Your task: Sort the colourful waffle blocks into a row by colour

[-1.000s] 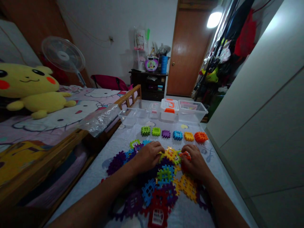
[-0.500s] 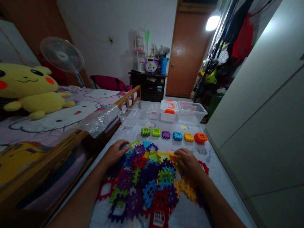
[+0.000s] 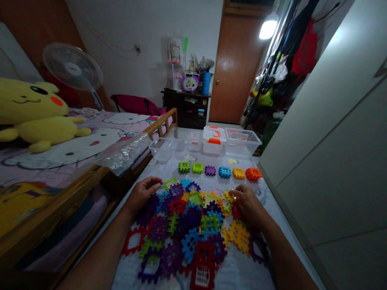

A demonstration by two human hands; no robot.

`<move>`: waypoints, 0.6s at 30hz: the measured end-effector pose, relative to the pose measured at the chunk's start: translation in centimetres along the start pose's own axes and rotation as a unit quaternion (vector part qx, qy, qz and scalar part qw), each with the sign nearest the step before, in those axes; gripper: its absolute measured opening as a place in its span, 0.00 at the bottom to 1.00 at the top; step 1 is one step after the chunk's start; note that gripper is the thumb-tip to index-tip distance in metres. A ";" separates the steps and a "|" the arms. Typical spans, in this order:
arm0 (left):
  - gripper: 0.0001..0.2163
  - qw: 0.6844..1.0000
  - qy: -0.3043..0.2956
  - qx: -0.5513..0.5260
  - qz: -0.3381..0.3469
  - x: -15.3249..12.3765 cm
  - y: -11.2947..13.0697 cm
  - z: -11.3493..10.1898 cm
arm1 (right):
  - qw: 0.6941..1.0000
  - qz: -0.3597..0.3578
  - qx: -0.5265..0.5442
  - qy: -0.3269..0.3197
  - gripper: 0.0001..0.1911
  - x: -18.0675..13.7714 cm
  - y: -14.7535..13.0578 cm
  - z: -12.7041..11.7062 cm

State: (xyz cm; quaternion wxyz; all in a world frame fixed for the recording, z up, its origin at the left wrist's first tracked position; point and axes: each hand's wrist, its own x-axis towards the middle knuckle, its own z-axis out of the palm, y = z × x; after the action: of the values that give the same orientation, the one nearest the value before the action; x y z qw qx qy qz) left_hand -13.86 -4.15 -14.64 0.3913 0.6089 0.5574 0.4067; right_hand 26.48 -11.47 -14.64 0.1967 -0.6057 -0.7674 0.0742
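Observation:
A pile of colourful interlocking plastic block panels with toothed edges lies before me, in purple, red, blue, green and yellow. At its far left edge, my left hand hovers with fingers curved and apart, holding nothing. On the right side, my right hand has its fingertips pinched at the edge of a yellow panel. A red panel shows partly beneath that hand. Beyond the pile, a row of joined blocks runs from a green block through a purple block to an orange block.
Clear plastic boxes stand behind the row, among them a lidded box with orange latches and an open bin. A wooden bed rail borders the left side. A pale cabinet rises on the right.
My right hand has shifted slightly right and up, uncovering panels near the pile's right edge. The left hand has drawn back a little to the left. The view has turned slightly.

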 end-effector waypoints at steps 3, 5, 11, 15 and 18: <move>0.24 1.000 0.008 -0.016 -0.008 0.1 -0.3 0.0 | 1.000 0.005 0.002 -0.029 0.19 -0.1 0.0 -0.7; 0.24 1.000 0.013 -0.023 -0.010 0.1 -0.3 0.1 | 1.000 0.003 0.013 -0.021 0.20 -0.3 -0.4 -1.4; 0.24 1.000 0.006 0.015 0.006 0.1 -0.3 0.2 | 0.997 -0.038 0.060 -0.034 0.16 -0.8 -3.5 -3.2; 0.24 0.996 0.012 0.084 0.025 0.2 1.2 -0.3 | 0.994 -0.058 0.054 -0.081 0.17 -1.4 -5.1 -3.1; 0.21 0.973 0.005 0.191 0.126 -1.4 4.1 -0.4 | 0.992 -0.070 0.044 -0.097 0.21 -2.5 -6.0 -2.7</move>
State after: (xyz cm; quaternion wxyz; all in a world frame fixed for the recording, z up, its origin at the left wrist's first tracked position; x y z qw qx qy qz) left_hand -12.82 -5.88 -10.77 0.2104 0.7356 0.5453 0.3425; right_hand 22.59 -15.73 -10.54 0.1522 -0.5310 -0.8196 0.1523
